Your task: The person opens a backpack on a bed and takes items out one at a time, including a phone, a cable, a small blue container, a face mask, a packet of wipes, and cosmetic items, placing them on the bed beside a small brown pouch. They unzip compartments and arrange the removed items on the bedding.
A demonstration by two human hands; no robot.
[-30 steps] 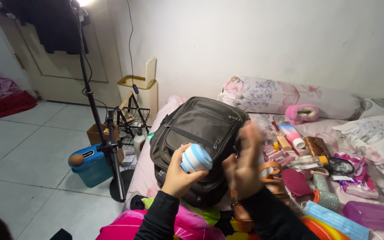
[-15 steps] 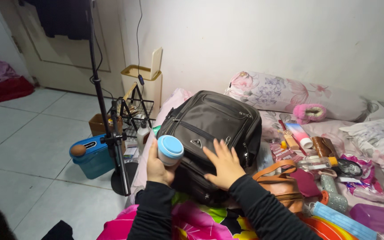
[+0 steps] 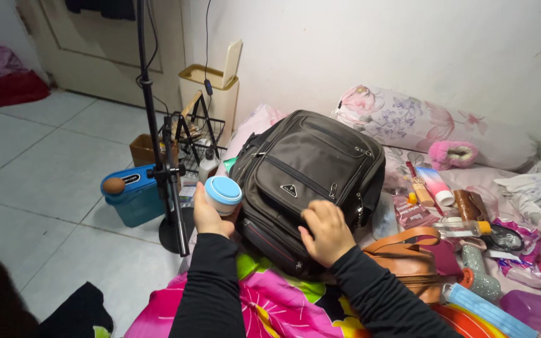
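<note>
A person in black sleeves kneels at the edge of a bed, the left hand (image 3: 211, 216) wrapped around a small round jar (image 3: 222, 194) with a pale blue lid, just left of centre frame. The jar sits in the curl of the fingers, lid upward, right beside the left edge of a dark grey backpack (image 3: 308, 181) that fills the middle of the frame. The right hand (image 3: 325, 230) lies on the lower front of the backpack, fingers bent and pressing the fabric, gripping nothing that can be made out. Below both arms spreads a bright pink floral blanket (image 3: 270, 307). To the right of the right hand lies a tan leather handbag (image 3: 408, 260), and beyond it, toward the right edge, a scatter of tubes and bottles (image 3: 433, 188). A floral bolster pillow (image 3: 421, 122) runs along the wall at upper right. At left, a black stand (image 3: 158, 156) rises from the tiled floor beside a blue bin (image 3: 134, 197).
</note>
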